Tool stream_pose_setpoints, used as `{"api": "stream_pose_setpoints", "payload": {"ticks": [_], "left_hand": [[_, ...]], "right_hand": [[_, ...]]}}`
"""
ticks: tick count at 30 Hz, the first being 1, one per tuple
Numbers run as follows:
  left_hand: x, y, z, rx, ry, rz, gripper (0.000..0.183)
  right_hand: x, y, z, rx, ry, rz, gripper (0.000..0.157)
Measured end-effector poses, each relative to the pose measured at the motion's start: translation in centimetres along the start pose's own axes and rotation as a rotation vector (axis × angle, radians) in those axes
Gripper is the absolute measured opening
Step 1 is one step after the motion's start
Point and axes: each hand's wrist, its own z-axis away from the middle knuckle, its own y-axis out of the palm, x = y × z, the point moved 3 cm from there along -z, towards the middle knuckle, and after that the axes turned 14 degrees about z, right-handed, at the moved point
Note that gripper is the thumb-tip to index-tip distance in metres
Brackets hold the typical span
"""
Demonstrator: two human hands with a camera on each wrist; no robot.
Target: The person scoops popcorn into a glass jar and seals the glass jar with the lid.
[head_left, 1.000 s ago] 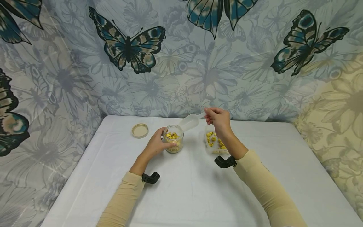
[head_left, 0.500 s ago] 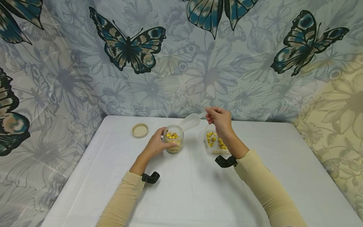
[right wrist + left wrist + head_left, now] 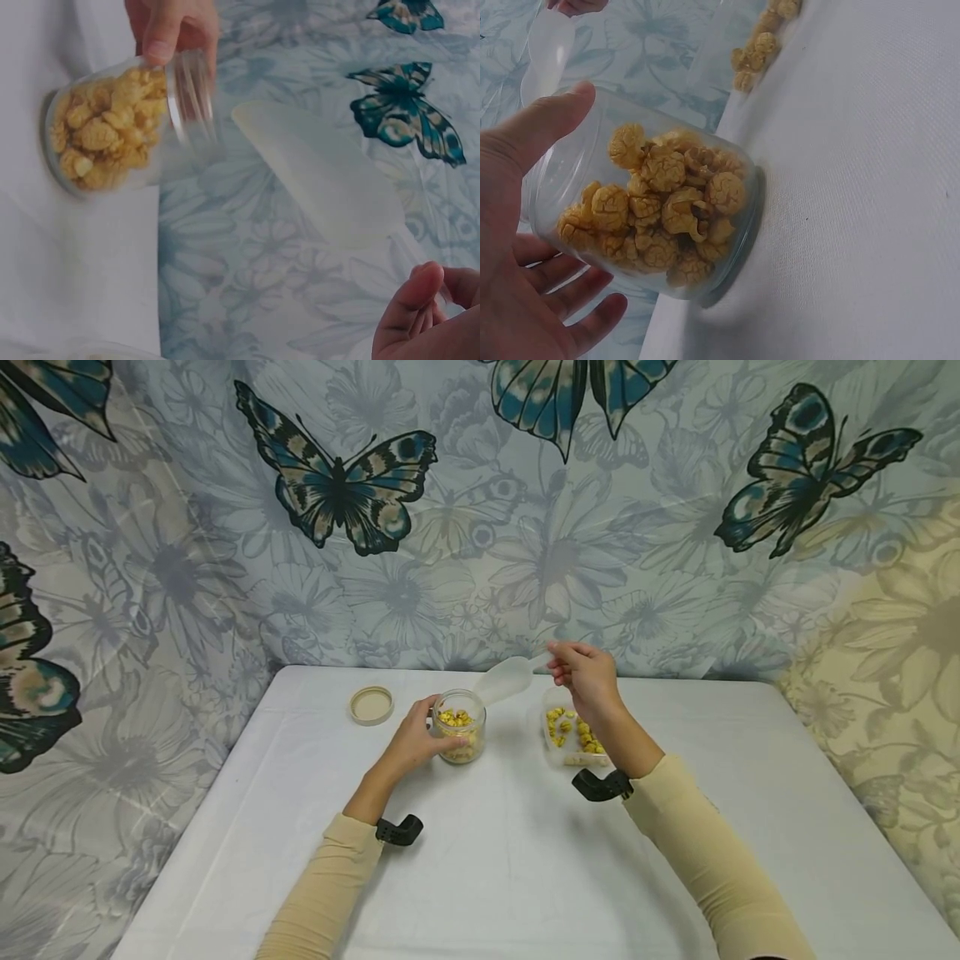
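The scoop [image 3: 504, 680] hung near the table's [image 3: 465, 868] far edge, its long axis slanting down from the right hand's [image 3: 587, 681] pinching fingers toward the jar [image 3: 478, 731], wrapped by the left hand's [image 3: 412, 739] thumb and fingers. The right-wrist view showed a gap between scoop and jar; from the head they seemed to meet.

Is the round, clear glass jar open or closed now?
Open: the round, clear glass jar has an uncovered mouth, and the shallow, round, cream-coloured lid lies apart from it on the white-covered table.
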Motion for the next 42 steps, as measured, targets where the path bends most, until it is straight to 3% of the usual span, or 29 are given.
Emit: {"api": "stream_pose_setpoints", "payload": {"ticks": [9,26,42], "left_hand": [[-1.3,-0.5,0.0,-0.019,0.089,0.045,0.093],[-3.4,-0.2,-0.7,-0.054,0.139,0.014,0.089],[-4.9,0.6,-1.2,-0.015,0.168,0.032,0.087]], "right_hand": [[0.8,-1.2,-0.3,-0.009,-0.042,0.005,0.008],[1.4,-3.6,-0.1,-0.038,-0.048,-0.011,0.009],[1.3,-4.7,-0.2,-0.070,-0.053,-0.033,0.009]]}}
